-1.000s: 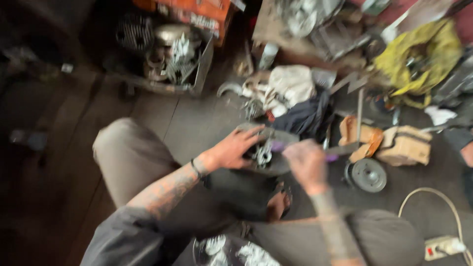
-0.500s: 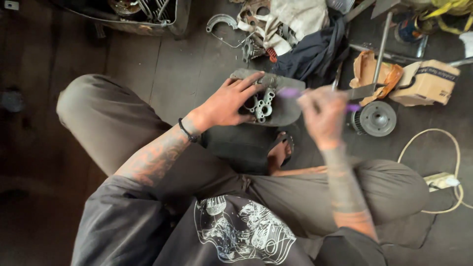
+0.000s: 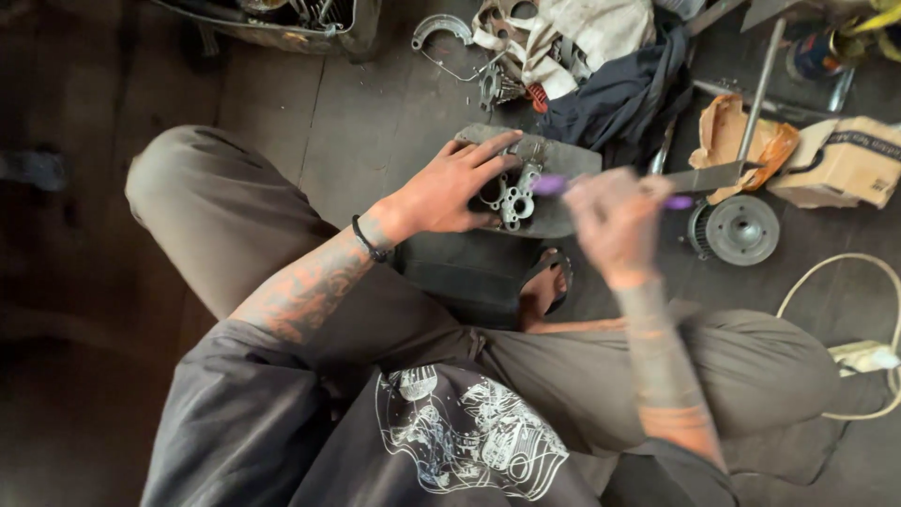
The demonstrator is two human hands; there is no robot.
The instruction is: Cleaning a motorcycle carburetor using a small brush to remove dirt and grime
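Observation:
I sit cross-legged on a dark floor. My left hand [image 3: 449, 186] presses down on a silvery metal engine part with round holes [image 3: 511, 197], which rests on a flat grey slab [image 3: 563, 160] in front of my knees. My right hand [image 3: 612, 218] is blurred and grips a thin purple-handled tool [image 3: 550, 184]; one purple end reaches the metal part, the other sticks out past my fingers. A black band circles my left wrist.
A round metal disc [image 3: 741, 230] lies to the right, beside a cardboard box [image 3: 849, 167] and crumpled brown paper [image 3: 730, 136]. Rags and dark cloth [image 3: 601, 66] pile up at the back. A white cable and power strip [image 3: 863, 355] sit at far right. A crate of parts [image 3: 282, 19] stands top left.
The view has tilted down toward my lap. My left hand stays on the metal part while my right hand keeps moving the purple tool against it.

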